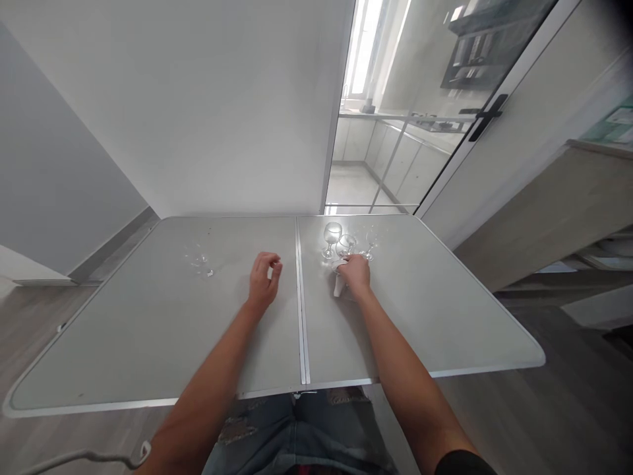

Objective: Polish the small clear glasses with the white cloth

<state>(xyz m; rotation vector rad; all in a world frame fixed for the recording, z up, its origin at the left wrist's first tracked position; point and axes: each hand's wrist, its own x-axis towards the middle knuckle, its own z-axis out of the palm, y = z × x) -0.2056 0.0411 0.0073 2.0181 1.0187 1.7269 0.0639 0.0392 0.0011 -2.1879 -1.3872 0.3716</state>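
Cloth (338, 285), white and crumpled, is clutched in the closed right hand (355, 272) on the grey folding table (435, 310) beside clear stemmed glasses (331, 236), while the left hand (263, 280) is held loosely curled, empty.

We see a white cloth (338, 284) bunched in our right hand (356, 274), gripped by the curled fingers, with one crumpled end sticking out on the thumb side. Just past the fingertips leans a clear, stemmed tilted glass (347, 245); we cannot tell whether it touches them. Beyond the knuckles two more clear stemmed glasses stand upright: the left glass (331, 236) and the right glass (371, 244), one on either side.
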